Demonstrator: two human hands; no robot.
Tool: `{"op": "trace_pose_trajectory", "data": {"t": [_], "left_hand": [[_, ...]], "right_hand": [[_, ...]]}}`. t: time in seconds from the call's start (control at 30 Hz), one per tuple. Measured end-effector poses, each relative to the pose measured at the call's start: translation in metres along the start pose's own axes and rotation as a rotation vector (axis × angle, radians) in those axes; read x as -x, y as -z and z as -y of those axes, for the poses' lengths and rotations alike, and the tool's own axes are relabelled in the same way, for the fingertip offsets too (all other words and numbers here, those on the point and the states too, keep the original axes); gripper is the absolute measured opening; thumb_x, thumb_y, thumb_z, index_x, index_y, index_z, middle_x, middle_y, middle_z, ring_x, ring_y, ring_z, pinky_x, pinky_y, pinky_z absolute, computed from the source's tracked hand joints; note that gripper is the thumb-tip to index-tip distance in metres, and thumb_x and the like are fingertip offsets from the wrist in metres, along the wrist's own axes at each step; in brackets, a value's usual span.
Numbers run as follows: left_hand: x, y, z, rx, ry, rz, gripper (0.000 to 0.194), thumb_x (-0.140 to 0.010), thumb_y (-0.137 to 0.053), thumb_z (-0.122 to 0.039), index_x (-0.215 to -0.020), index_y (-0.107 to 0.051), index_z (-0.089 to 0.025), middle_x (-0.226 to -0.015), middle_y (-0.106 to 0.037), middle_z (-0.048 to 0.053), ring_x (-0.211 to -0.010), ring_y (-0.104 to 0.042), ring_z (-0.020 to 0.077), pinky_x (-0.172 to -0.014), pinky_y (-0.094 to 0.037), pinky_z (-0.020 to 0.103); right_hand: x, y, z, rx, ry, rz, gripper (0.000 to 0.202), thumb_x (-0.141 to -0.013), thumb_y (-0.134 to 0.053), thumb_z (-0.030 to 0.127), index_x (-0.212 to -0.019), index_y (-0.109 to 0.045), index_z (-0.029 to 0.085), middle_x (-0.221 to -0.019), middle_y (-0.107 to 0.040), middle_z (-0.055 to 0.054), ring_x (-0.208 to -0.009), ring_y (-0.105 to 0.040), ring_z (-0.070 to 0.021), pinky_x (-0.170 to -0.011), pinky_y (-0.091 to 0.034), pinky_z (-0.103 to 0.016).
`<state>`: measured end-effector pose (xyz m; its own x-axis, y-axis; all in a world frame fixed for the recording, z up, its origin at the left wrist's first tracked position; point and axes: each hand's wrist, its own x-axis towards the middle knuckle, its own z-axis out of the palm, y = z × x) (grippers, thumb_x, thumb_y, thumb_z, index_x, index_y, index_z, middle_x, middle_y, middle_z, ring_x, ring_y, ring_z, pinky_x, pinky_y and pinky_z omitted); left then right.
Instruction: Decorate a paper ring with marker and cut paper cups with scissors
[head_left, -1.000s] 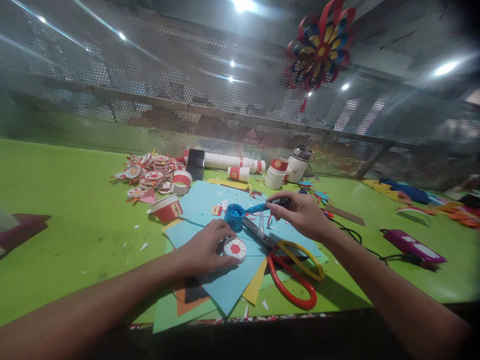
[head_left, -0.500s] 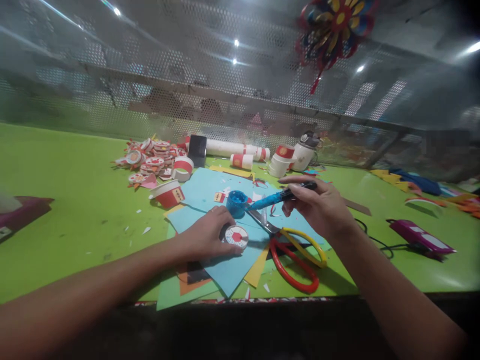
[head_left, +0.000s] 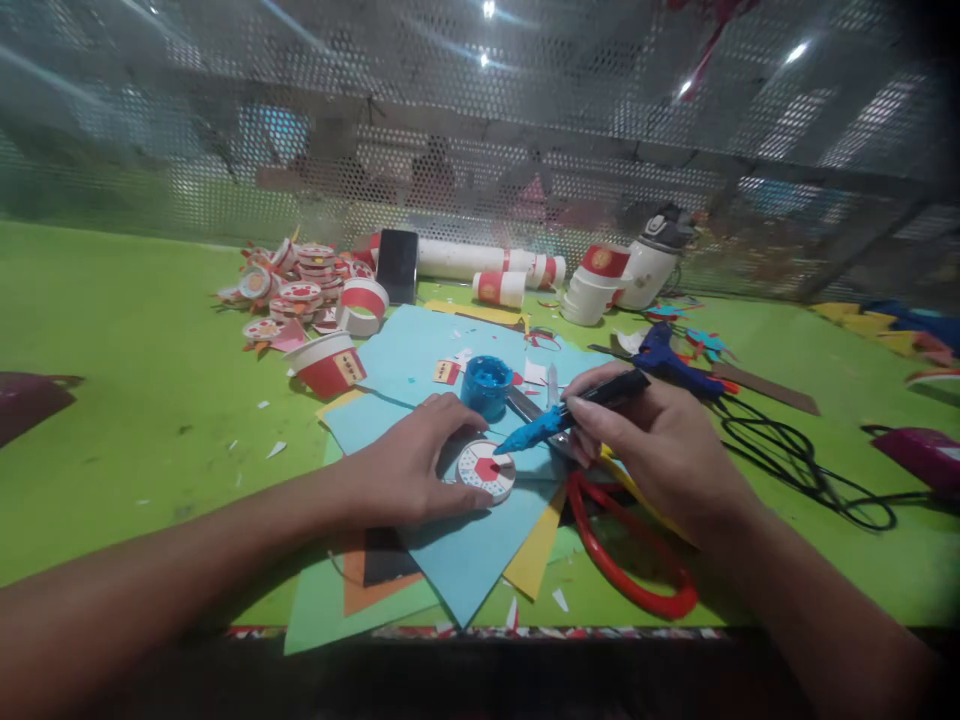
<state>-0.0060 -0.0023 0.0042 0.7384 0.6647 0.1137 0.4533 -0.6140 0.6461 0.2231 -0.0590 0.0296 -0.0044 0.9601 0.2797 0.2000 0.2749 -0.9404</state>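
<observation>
Blue-coated, the pen [head_left: 607, 393] has swung away from the pot [head_left: 486, 396], and its tip now reaches the round disc [head_left: 485, 471], touching or just above it; I cannot tell which. The left hand [head_left: 401, 462] is curved around the disc, thumb along the near edge and fingers at the far side, pressing it down on the blue paper [head_left: 457, 565]. The right hand [head_left: 667, 455] pinches the pen's dark barrel between thumb and fingers, tip slanting down towards the disc's red centre.

The disc looks light and fairly stiff, like card, so its rim is the place to hold it: a light grip should steady it without smearing the face, while a hard squeeze might bend it or let it skid on the paper. The pen seems light and rigid; its blue end is probably wet and slippery, and the bare barrel gives the cleaner hold. The pot stands open and upright just beyond the left fingers, near enough to be knocked. Large scissors [head_left: 600, 555] lie under and beside the right hand on the green surface [head_left: 172, 430]
</observation>
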Motion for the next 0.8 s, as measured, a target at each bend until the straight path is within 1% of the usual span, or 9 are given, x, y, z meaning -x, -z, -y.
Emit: {"op": "trace_pose_trajectory", "data": {"t": [0.07, 0.13, 0.27, 0.43, 0.6, 0.8], "left_hand": [[0.0, 0.0, 0.0, 0.001, -0.016, 0.001, 0.047, -0.073, -0.07, -0.047, -0.109, -0.056, -0.019, -0.105, -0.055, 0.006, -0.096, -0.053, 0.0236, -0.085, -0.045, 0.038], [-0.001, 0.0, 0.001, -0.012, -0.035, 0.006, 0.045, -0.074, -0.07, -0.046, -0.107, -0.057, -0.019, -0.104, -0.054, 0.006, -0.095, -0.053, 0.0231, -0.084, -0.045, 0.037], [-0.003, -0.001, 0.003, -0.039, -0.044, -0.002, 0.044, -0.073, -0.072, -0.046, -0.105, -0.057, -0.019, -0.101, -0.054, 0.005, -0.094, -0.052, 0.0227, -0.081, -0.045, 0.036], [-0.005, -0.003, 0.005, -0.037, -0.041, -0.011, 0.042, -0.071, -0.074, -0.044, -0.1, -0.058, -0.018, -0.096, -0.054, 0.004, -0.09, -0.052, 0.0213, -0.076, -0.044, 0.033], [-0.005, -0.004, 0.005, -0.027, -0.027, -0.022, 0.043, -0.07, -0.075, -0.043, -0.1, -0.058, -0.018, -0.093, -0.054, 0.003, -0.086, -0.052, 0.02, -0.073, -0.044, 0.031], [-0.005, -0.004, 0.005, -0.024, -0.041, -0.019, 0.042, -0.069, -0.075, -0.041, -0.099, -0.058, -0.017, -0.095, -0.054, 0.004, -0.087, -0.051, 0.02, -0.073, -0.043, 0.031]], "right_hand": [[0.004, -0.008, 0.001, 0.1, 0.049, 0.002, 0.011, -0.082, -0.068, 0.032, -0.082, -0.064, 0.021, -0.058, -0.057, 0.002, -0.048, -0.052, -0.0117, -0.046, -0.045, -0.024], [0.006, -0.014, 0.001, 0.166, 0.102, 0.009, 0.01, -0.084, -0.065, 0.032, -0.083, -0.063, 0.022, -0.063, -0.059, 0.001, -0.05, -0.053, -0.0114, -0.046, -0.045, -0.024], [0.009, -0.021, -0.002, 0.202, 0.157, -0.006, 0.006, -0.085, -0.063, 0.027, -0.086, -0.061, 0.022, -0.072, -0.061, 0.0, -0.053, -0.055, -0.0107, -0.046, -0.045, -0.023], [0.01, -0.026, -0.004, 0.249, 0.231, 0.002, 0.004, -0.085, -0.063, 0.022, -0.088, -0.06, 0.022, -0.072, -0.063, 0.001, -0.061, -0.06, -0.0117, -0.056, -0.05, -0.023], [0.011, -0.027, -0.004, 0.269, 0.224, -0.046, 0.005, -0.084, -0.064, 0.023, -0.088, -0.061, 0.022, -0.073, -0.064, 0.001, -0.059, -0.061, -0.0122, -0.053, -0.05, -0.023], [0.012, -0.028, -0.004, 0.288, 0.229, -0.022, 0.003, -0.084, -0.064, 0.022, -0.087, -0.063, 0.021, -0.072, -0.065, 0.001, -0.059, -0.061, -0.0116, -0.055, -0.05, -0.023]]}}
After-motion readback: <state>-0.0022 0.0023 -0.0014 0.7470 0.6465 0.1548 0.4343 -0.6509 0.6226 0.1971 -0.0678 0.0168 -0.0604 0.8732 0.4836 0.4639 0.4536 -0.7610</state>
